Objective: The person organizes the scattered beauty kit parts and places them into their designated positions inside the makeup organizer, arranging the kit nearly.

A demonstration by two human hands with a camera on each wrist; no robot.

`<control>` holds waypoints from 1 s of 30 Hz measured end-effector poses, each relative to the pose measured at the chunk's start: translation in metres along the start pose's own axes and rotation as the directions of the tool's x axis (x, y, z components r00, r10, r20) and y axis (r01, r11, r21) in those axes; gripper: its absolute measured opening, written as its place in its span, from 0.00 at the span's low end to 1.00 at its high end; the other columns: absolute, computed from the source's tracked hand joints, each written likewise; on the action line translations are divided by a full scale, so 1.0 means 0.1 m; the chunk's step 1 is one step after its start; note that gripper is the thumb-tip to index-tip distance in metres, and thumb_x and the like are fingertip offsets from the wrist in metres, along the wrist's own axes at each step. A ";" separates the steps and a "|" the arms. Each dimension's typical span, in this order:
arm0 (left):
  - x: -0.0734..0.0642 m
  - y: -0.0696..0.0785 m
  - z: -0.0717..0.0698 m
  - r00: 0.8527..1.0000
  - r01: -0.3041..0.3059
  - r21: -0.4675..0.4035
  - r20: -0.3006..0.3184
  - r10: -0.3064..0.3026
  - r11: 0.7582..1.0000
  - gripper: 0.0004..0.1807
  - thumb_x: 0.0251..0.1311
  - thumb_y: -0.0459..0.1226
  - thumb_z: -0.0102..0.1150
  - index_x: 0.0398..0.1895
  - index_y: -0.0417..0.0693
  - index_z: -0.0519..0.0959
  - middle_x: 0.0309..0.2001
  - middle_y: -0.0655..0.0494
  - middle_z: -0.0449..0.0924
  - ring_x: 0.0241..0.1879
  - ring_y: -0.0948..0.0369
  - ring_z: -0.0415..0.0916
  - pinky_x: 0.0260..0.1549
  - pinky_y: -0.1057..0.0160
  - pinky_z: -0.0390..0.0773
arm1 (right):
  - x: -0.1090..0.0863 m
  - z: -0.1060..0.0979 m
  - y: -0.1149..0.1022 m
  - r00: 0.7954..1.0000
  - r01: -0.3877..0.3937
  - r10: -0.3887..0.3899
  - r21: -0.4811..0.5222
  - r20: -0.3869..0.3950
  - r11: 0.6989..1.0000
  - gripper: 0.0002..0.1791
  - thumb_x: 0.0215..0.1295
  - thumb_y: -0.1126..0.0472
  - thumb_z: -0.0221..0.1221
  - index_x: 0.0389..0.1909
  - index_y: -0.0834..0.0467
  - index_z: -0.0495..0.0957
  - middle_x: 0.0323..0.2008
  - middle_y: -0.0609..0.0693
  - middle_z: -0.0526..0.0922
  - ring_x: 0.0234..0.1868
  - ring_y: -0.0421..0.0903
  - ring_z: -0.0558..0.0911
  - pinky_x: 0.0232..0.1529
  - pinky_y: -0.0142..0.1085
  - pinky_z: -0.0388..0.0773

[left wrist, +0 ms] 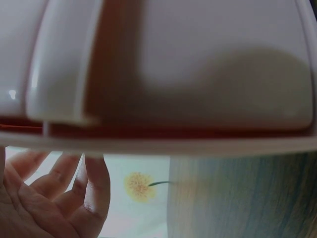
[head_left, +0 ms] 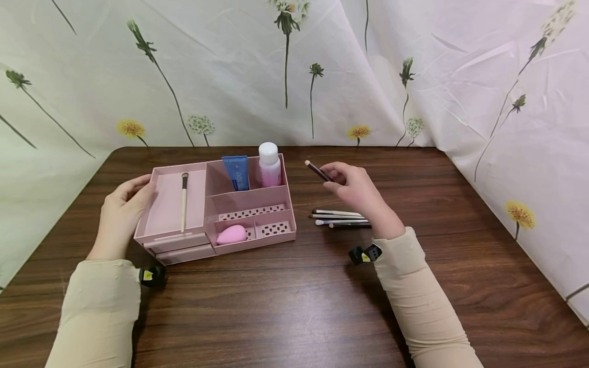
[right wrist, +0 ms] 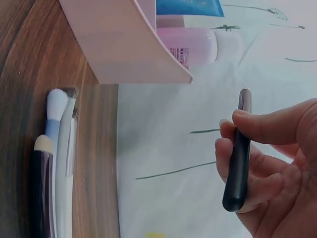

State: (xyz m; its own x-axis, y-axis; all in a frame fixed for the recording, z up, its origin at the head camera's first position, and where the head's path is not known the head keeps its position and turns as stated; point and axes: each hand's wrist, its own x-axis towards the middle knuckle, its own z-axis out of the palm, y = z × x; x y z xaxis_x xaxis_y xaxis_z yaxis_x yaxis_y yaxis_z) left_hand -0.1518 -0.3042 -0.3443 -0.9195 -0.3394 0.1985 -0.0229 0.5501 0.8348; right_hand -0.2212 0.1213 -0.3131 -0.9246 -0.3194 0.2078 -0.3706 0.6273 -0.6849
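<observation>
The right grip holds a brush above the table, right of the organizer, whose left side the relaxed left grip apparently touches.

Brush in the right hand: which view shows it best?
Right wrist: the brush is close up, both ends visible, in the right hand. The head view shows it smaller, one end hidden; the left wrist doesn't show it.

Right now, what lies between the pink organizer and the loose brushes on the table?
Nothing but a narrow strip of bare wooden tabletop separates the pink organizer from the loose brushes; the head view shows it.
</observation>
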 end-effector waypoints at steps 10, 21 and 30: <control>0.01 -0.01 0.01 1.000 0.004 -0.002 0.000 -0.004 1.000 0.32 0.69 0.52 0.51 0.69 0.42 0.70 0.31 0.88 0.70 0.35 0.79 0.68 0.33 0.79 0.67 | -0.05 0.03 -0.09 0.999 0.048 -0.048 -0.025 -0.022 0.999 0.18 0.68 0.63 0.61 0.58 0.58 0.78 0.37 0.55 0.81 0.33 0.49 0.78 0.38 0.38 0.71; 0.00 0.00 0.00 1.000 -0.007 -0.018 -0.009 0.007 1.000 0.31 0.69 0.52 0.52 0.68 0.41 0.71 0.31 0.90 0.70 0.35 0.80 0.68 0.33 0.80 0.66 | -0.09 0.10 -0.23 0.992 0.124 -0.124 -0.039 -0.007 0.992 0.15 0.66 0.63 0.63 0.52 0.60 0.80 0.38 0.53 0.86 0.32 0.45 0.80 0.38 0.37 0.73; 0.01 0.00 0.01 1.000 -0.001 -0.011 -0.009 0.001 1.000 0.32 0.70 0.52 0.51 0.68 0.41 0.70 0.31 0.88 0.70 0.35 0.79 0.68 0.33 0.79 0.66 | -0.14 0.16 -0.33 0.990 0.134 -0.134 -0.004 0.050 0.991 0.13 0.65 0.61 0.64 0.49 0.59 0.82 0.37 0.53 0.86 0.33 0.44 0.84 0.40 0.37 0.76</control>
State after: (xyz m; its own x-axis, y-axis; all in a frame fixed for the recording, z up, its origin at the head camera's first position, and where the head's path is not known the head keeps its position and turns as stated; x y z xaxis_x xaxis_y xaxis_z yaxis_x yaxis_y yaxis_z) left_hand -0.1526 -0.3036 -0.3443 -0.9160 -0.3457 0.2034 -0.0180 0.5420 0.8402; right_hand -0.1943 0.0943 -0.3047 -0.8611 -0.4357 0.2619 -0.4914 0.5816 -0.6483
